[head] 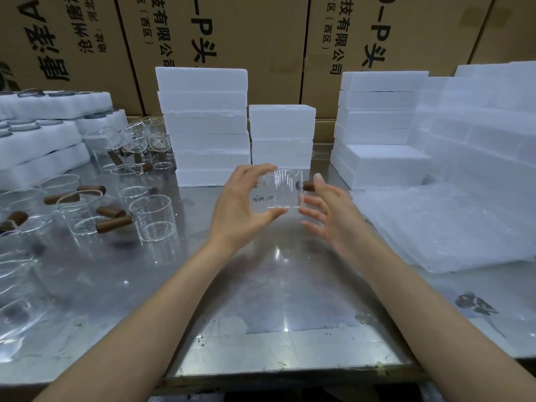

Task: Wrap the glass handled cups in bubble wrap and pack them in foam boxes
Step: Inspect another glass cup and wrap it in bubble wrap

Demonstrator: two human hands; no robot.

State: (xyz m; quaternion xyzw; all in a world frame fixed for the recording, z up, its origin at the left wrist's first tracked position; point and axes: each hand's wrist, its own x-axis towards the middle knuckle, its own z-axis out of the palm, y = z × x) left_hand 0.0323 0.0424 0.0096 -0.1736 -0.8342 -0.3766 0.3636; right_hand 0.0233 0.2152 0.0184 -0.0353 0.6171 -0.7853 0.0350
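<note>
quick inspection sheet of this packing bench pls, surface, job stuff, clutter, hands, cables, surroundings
surface: metal table, scuffed, with dark stains at the right.
job's things: one glass cup held above the table, its brown handle pointing right; more handled cups standing at the left; bubble wrap sheets stacked at the right; white foam boxes stacked at the back.
clutter: a small white crumb on the table.
grippers: left hand grips the cup; right hand open beside it, contact unclear.
cables: nothing seen.
surroundings: printed cardboard cartons behind; foam trays of glassware far left.
</note>
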